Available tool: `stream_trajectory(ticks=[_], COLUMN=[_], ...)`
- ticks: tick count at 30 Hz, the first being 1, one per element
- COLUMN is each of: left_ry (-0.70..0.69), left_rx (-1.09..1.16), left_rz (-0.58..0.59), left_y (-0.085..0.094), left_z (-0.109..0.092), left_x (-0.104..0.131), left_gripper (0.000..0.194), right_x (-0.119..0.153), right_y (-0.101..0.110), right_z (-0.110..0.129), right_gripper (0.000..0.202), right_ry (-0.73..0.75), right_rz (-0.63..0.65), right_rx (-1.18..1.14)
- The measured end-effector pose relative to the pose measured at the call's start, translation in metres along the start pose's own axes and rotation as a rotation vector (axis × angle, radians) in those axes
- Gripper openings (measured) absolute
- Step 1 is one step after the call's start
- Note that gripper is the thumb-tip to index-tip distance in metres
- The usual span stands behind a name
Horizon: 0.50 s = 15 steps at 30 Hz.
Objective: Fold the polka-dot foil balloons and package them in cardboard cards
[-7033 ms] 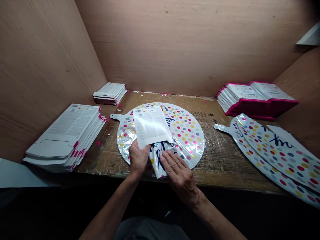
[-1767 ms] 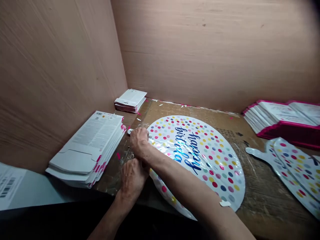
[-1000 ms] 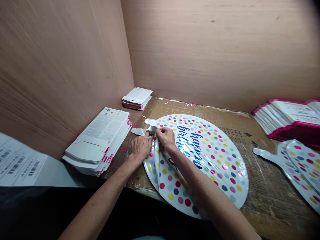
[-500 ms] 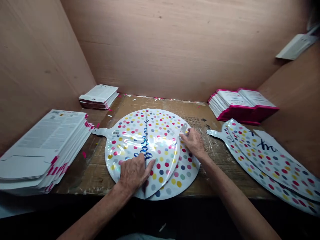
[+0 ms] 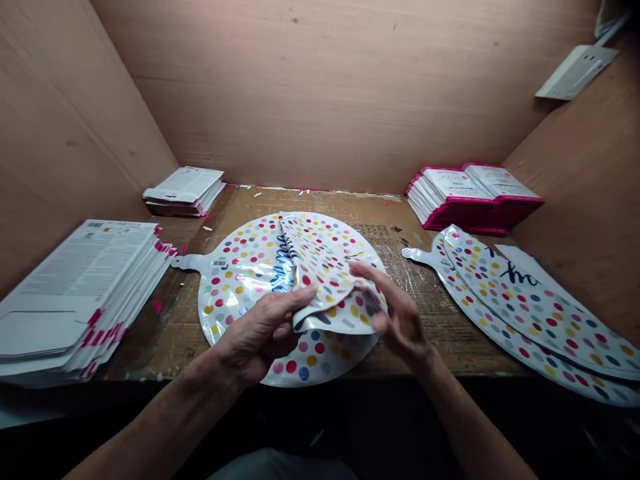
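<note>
A round white foil balloon with coloured polka dots and blue lettering lies flat, its tail to the left. Its right part is folded over into a raised, creased flap. My left hand pinches the flap's near left corner, thumb on top and fingers underneath. Curled round the flap's right end is my right hand, index finger stretched over the foil; the thumb and other fingertips are blurred. Under the flap, the lower dotted layer rests on the cardboard-covered table.
Stacked printed white cards or envelopes stand at left, with a smaller stack behind. Pink-edged packets sit at back right. More dotted foil balloons lie along the right. Wooden panels enclose the back and sides.
The folded foil, flat before, is now lifted and bent up at its near right part. My left hand has gone from pressing on it to pinching its corner; my right hand has come nearer.
</note>
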<state>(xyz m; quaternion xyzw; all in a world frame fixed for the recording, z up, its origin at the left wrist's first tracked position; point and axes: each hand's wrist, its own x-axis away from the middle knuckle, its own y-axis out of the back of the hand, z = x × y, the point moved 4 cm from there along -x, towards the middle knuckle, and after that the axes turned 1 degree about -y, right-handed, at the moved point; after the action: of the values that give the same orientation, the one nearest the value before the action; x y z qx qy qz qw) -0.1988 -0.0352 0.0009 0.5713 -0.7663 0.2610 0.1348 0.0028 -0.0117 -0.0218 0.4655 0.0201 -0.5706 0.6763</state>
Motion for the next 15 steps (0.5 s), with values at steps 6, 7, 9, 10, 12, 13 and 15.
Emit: stream_trajectory(ticks=[6,7,9,10,12,13,15], left_ry=[-0.211,-0.335,-0.65,-0.793,-0.975,-0.999,-0.961], left_rx=[-0.741,-0.885,-1.065,-1.131,-1.266,-1.327,-1.388], left_rz=[-0.208,-0.356,-0.571,-0.574,-0.389,-0.261,-0.05], left_y=[0.03,0.04,0.052,0.055,0.054,0.055,0.06], left_z=[-0.016,-0.02,-0.027,-0.027,-0.02,-0.014,0.0], left_x=[0.001,-0.003,-0.012,-0.02,-0.04,-0.051,-0.068], left_gripper=[0.064,0.062,0.054,0.053,0.055,0.055,0.053], right_x=[0.05,0.052,0.053,0.053,0.051,0.047,0.032], right_y=[-0.006,-0.009,-0.013,-0.014,-0.014,-0.012,-0.008], right_z=[0.014,0.007,-0.003,-0.005,-0.003,-0.001,0.001], right_gripper=[0.062,0.058,0.057,0.057,0.053,0.049,0.039], right_ry=[0.256,0.264,0.314,0.342,0.396,0.419,0.423], right_rz=[-0.206,-0.171,-0.077,-0.036,0.042,0.086,0.194], right_rx=[0.425,0.444,0.454,0.462,0.472,0.462,0.396])
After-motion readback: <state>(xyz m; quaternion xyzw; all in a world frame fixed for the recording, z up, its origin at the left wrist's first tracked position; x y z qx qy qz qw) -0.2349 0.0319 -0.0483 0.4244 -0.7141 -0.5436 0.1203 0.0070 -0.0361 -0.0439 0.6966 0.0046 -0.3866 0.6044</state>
